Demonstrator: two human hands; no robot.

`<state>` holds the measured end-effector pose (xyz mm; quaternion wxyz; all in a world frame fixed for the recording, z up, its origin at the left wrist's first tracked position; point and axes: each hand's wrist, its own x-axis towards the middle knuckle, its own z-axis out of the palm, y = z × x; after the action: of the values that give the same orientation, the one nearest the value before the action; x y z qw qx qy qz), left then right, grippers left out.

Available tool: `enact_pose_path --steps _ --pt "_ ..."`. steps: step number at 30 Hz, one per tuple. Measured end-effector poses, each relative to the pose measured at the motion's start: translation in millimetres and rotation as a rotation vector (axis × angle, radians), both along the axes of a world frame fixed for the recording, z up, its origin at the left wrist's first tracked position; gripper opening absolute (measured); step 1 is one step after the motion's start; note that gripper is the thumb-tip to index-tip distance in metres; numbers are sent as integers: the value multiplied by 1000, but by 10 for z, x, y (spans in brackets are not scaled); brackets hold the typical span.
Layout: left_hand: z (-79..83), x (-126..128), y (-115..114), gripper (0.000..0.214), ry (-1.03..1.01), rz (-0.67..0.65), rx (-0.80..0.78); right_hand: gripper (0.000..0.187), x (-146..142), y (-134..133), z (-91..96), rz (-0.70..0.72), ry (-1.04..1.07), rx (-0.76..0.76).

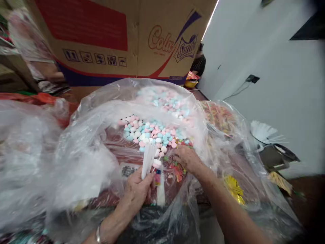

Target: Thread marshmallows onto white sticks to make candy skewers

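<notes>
My left hand [138,188] is closed round a sheaf of thin white plastic strips [149,157]. By its thumb, apparently in the same grip, is a thin stick with a pale pink-and-white candy [156,164] on it; a small blue, red and yellow piece [157,177] shows just below. My right hand [186,157] reaches into red and green gummy candies [177,170] with its fingers bent down; its fingertips are partly hidden. Pink, white and blue round candies [154,134] spread beyond both hands on a clear plastic bag.
A large cardboard box [137,44] stands behind the candies. Crumpled clear plastic [83,169] covers the left side. At right lie a bag of coloured gummies [219,115] and a yellow foil piece [234,188]. One person [199,64] is behind the box, another [33,44] at far left.
</notes>
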<state>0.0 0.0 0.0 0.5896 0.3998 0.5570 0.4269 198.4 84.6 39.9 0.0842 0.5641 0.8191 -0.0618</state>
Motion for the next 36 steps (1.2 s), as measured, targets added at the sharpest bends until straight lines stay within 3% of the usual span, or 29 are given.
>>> enact_pose_path --steps 5,9,15,19,24,27,30,33,36 --pt "-63 -22 28 27 16 -16 12 21 60 -9 -136 4 -2 91" --pt "-86 -30 31 27 26 -30 39 18 106 -17 -182 19 119 178" --pt "16 -23 22 27 22 -21 12 14 48 14 -94 -117 304 79" --pt "8 -23 27 27 21 -23 3 10 -24 15 -65 -190 387 137" --pt "-33 -35 -5 26 -19 -8 24 12 -30 -20 -73 -151 574 112" --pt "-4 -73 -78 25 -103 -102 95 14 -21 -32 -106 -179 629 130" --pt "58 -137 -165 29 -165 -188 169 14 -130 -84 -82 -161 691 40" --pt "122 -230 -227 34 -230 -118 187 14 -359 -176 26 -96 771 -80" --pt "183 -345 -240 34 -284 58 221 14 -545 -205 127 -56 818 -76"
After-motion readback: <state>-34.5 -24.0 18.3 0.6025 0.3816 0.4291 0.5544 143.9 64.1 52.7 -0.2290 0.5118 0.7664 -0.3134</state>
